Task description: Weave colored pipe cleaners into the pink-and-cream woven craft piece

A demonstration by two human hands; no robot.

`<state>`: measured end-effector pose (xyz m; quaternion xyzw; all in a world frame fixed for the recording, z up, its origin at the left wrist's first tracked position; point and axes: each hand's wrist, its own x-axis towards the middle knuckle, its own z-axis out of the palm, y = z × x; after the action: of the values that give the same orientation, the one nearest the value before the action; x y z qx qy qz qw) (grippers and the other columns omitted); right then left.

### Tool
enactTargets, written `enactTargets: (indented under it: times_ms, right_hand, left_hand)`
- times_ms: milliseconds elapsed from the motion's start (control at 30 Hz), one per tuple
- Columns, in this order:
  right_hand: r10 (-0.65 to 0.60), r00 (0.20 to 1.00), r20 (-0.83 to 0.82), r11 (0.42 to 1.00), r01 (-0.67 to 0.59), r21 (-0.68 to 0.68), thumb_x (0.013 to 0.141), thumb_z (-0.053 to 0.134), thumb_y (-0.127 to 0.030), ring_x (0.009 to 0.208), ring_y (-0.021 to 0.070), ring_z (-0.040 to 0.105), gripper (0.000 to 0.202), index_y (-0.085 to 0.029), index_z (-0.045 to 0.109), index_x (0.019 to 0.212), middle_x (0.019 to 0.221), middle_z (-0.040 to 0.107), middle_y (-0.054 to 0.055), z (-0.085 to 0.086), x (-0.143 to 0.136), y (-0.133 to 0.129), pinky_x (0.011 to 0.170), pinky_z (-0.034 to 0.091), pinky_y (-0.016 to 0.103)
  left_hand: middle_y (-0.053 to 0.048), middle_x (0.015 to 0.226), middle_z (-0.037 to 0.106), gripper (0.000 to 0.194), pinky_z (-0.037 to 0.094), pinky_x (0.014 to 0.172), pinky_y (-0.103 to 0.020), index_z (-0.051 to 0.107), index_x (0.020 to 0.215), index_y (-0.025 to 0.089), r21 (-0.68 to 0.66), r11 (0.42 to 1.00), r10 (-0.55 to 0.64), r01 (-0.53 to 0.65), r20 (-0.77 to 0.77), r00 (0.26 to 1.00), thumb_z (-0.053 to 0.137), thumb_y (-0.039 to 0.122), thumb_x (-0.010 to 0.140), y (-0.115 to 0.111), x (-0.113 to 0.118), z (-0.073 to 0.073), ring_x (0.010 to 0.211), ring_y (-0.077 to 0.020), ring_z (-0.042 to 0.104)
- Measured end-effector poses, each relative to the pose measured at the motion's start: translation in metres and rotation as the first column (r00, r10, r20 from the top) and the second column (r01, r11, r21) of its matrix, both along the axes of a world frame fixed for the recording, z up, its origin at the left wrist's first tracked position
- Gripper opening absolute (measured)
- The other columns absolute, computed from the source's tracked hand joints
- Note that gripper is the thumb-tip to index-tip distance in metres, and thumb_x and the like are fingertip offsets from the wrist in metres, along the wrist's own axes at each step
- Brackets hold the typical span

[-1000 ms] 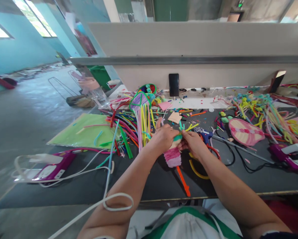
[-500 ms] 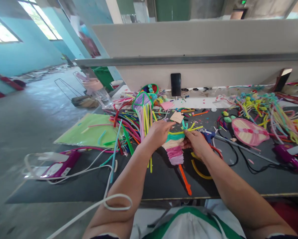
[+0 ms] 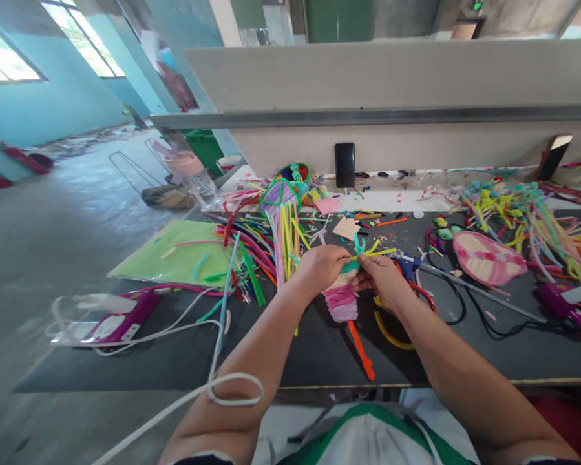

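A flat craft piece (image 3: 340, 303), wrapped in bands of pipe cleaner from pale pink and magenta to cream and teal, lies between my hands, with an orange stick (image 3: 362, 354) pointing toward me. My left hand (image 3: 323, 266) is closed, its thumb and finger pinching the yellow pipe cleaner along the piece's upper edge. My right hand (image 3: 380, 278) grips the upper right edge, thumb on top and fingers partly underneath. Teal (image 3: 359, 244) and yellow pipe cleaner ends (image 3: 383, 252) stick out beside my right thumb. My left hand covers the upper left corner.
A blue glue gun (image 3: 408, 265) lies right of my right hand. Behind my left hand is a purple craft piece with long strands (image 3: 284, 219). A pink oval piece (image 3: 488, 257), a phone (image 3: 345, 165), purple power strips (image 3: 121, 319) and a green sheet (image 3: 169, 250) surround the work area.
My left hand has moved right along the piece's upper edge, toward my right hand, and now covers more of the teal band. My right hand has stayed in place.
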<state>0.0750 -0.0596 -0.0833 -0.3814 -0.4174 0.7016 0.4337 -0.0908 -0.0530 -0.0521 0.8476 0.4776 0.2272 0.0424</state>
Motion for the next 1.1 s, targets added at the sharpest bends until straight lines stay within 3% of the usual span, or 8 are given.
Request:
enactTargets:
  times_ms: [233, 433, 533, 733, 933, 1100]
  right_hand:
    - [-0.018, 1.000, 0.003, 1.000, 0.018, -0.014, 0.081, 0.061, -0.038, 0.042, 0.0137, 0.059, 0.025, -0.015, 0.059, 0.070, 0.047, 0.061, 0.001, -0.001, 0.000, 0.001, 0.045, 0.052, 0.024]
    - [-0.003, 1.000, -0.012, 1.000, 0.003, 0.004, 0.079, 0.063, -0.042, 0.043, 0.0133, 0.059, 0.029, -0.015, 0.059, 0.070, 0.048, 0.061, 0.001, -0.002, 0.000, 0.001, 0.046, 0.053, 0.023]
    - [-0.015, 1.000, -0.019, 1.000, 0.015, 0.010, 0.078, 0.064, -0.043, 0.043, 0.0133, 0.059, 0.029, -0.015, 0.059, 0.072, 0.048, 0.061, 0.001, -0.003, 0.001, 0.003, 0.046, 0.053, 0.024]
    - [-0.014, 0.997, -0.076, 1.000, 0.014, -0.004, 0.079, 0.062, -0.042, 0.043, 0.0136, 0.059, 0.028, -0.017, 0.055, 0.072, 0.051, 0.060, 0.001, -0.001, 0.000, 0.001, 0.045, 0.052, 0.024]
    - [-0.153, 0.978, -0.142, 0.988, 0.150, -0.029, 0.082, 0.058, -0.042, 0.048, 0.0131, 0.063, 0.025, -0.020, 0.047, 0.082, 0.061, 0.060, -0.002, 0.005, -0.002, -0.003, 0.047, 0.053, 0.025]
    - [-0.153, 0.978, -0.140, 0.988, 0.149, -0.036, 0.084, 0.056, -0.034, 0.048, 0.0130, 0.063, 0.017, -0.020, 0.047, 0.082, 0.060, 0.058, -0.003, 0.004, -0.003, -0.002, 0.048, 0.055, 0.025]
  left_hand:
    - [-0.003, 0.095, 0.073, 0.025, 0.046, 0.072, -0.025, 0.069, 0.104, 0.023, -0.063, 0.997, -0.032, 0.036, 0.064, 0.997, 0.050, 0.028, 0.088, 0.002, -0.002, -0.004, 0.084, -0.0167, 0.065]
    - [-0.004, 0.077, 0.071, 0.026, 0.043, 0.067, -0.027, 0.071, 0.101, 0.023, 0.040, 0.998, -0.056, 0.056, 0.004, 0.998, 0.049, 0.030, 0.089, 0.003, -0.002, -0.004, 0.075, -0.0178, 0.062]
    - [-0.005, 0.076, 0.070, 0.027, 0.042, 0.069, -0.026, 0.072, 0.098, 0.022, 0.098, 0.994, -0.055, 0.049, 0.055, 0.997, 0.049, 0.033, 0.090, 0.001, 0.004, -0.005, 0.075, -0.0166, 0.060]
    - [-0.002, 0.072, 0.070, 0.025, 0.040, 0.066, -0.024, 0.073, 0.087, 0.022, 0.073, 0.997, -0.007, -0.004, 0.151, 0.988, 0.052, 0.034, 0.088, 0.000, 0.010, -0.011, 0.069, -0.0139, 0.061]
    - [-0.003, 0.067, 0.066, 0.033, 0.041, 0.065, -0.024, 0.072, 0.079, 0.019, 0.047, 0.999, 0.002, -0.008, 0.120, 0.993, 0.047, 0.038, 0.090, 0.001, 0.008, -0.010, 0.068, -0.0140, 0.060]
    - [-0.004, 0.067, 0.066, 0.034, 0.042, 0.067, -0.024, 0.072, 0.077, 0.019, 0.062, 0.998, -0.021, 0.014, 0.102, 0.995, 0.046, 0.038, 0.090, 0.000, 0.009, -0.008, 0.069, -0.0146, 0.060]
